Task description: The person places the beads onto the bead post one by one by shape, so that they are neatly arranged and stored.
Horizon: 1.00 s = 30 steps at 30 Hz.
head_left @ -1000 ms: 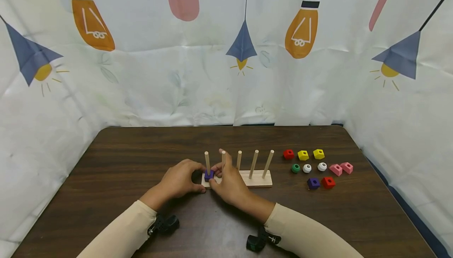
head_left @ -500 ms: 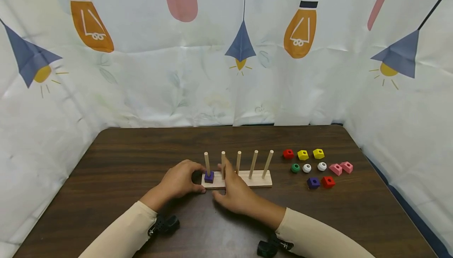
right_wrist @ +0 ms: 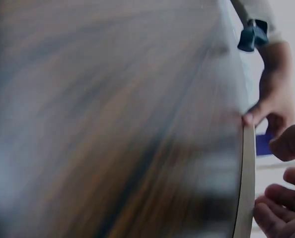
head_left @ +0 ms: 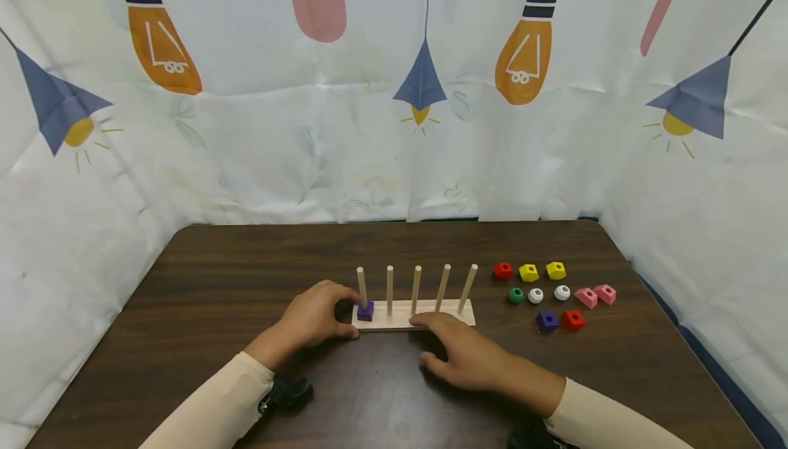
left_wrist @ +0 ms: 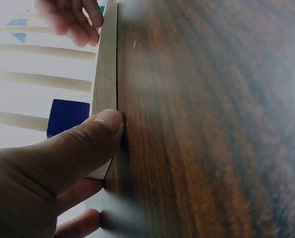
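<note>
Dark wooden table (head_left: pixel 209 278) seen across the lower frame, white curtain (head_left: pixel 308 155) printed with orange bulbs and blue lamps hung behind and at both sides, black wrist strap (head_left: pixel 289 391) seen lower left

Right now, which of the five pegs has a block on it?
The leftmost peg, by the left hand: a purple block sits at its foot.

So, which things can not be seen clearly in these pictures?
- Right wrist view: motion blur smears the table.
- Left wrist view: glare washes out the pegs; the purple block is partly behind the left hand.
- Head view: the holes in the loose blocks are too small to compare.
</note>
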Tool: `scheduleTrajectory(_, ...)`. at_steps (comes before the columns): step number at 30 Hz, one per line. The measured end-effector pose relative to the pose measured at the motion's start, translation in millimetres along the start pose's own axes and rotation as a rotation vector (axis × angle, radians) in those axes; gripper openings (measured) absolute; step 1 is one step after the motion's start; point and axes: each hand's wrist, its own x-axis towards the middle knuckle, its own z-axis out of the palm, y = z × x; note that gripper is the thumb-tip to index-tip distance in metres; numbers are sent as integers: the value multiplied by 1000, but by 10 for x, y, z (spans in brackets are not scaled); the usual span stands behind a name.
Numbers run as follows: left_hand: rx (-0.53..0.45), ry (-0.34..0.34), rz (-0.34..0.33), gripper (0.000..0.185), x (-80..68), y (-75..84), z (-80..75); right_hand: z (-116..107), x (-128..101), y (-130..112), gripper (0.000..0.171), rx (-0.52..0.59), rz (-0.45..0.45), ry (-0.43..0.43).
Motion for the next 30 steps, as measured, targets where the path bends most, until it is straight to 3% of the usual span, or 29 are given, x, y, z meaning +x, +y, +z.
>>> scheduleTrajectory(13,5,9,24,47,-11,-8,14,-332,-471,459,41,-88,17,101)
scheduleTrajectory(22,4,13,36,48,-16,3,4,-603,-783,688,40,-232,131,227)
scheduleTrajectory(30,11,16,35,48,-13,-8,6,-812,-1031,856,40,-274,224,252)
